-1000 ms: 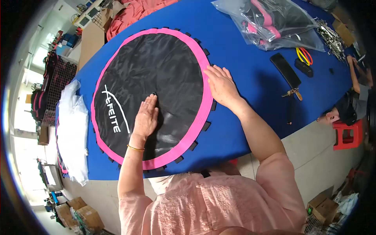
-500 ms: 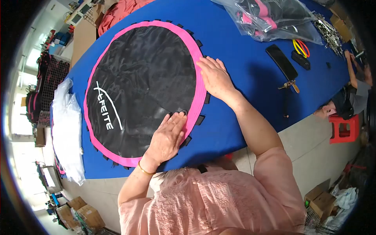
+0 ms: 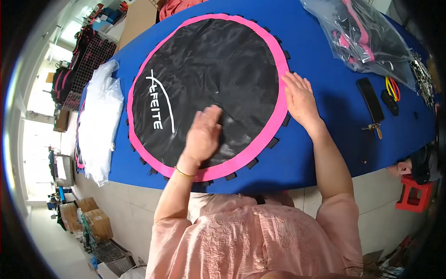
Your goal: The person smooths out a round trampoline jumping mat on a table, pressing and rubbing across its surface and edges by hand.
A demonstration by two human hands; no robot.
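A round black trampoline mat (image 3: 209, 56) lies flat on the blue table, with a pink band (image 3: 260, 144) round its edge and black tabs sticking out beyond it. White lettering runs down its left part. My left hand (image 3: 203, 135) is over the mat's lower middle, fingers stretched out and slightly blurred; whether it presses on the fabric I cannot tell. At the right edge, my right hand (image 3: 301, 100) lies open with its fingertips on the pink band and nothing gripped.
Clear plastic (image 3: 100, 125) lies along the table's left side. A plastic bag (image 3: 367, 42) with pink and black contents is at the upper right. Nearby are a black phone (image 3: 370, 100), keys (image 3: 374, 129) and metal pieces (image 3: 422, 79). A person sits beyond the right edge near a red stool (image 3: 414, 193).
My left hand has moved from near the lower right band inward toward the mat's middle. My right hand stays at the right edge. The whole view has shifted.
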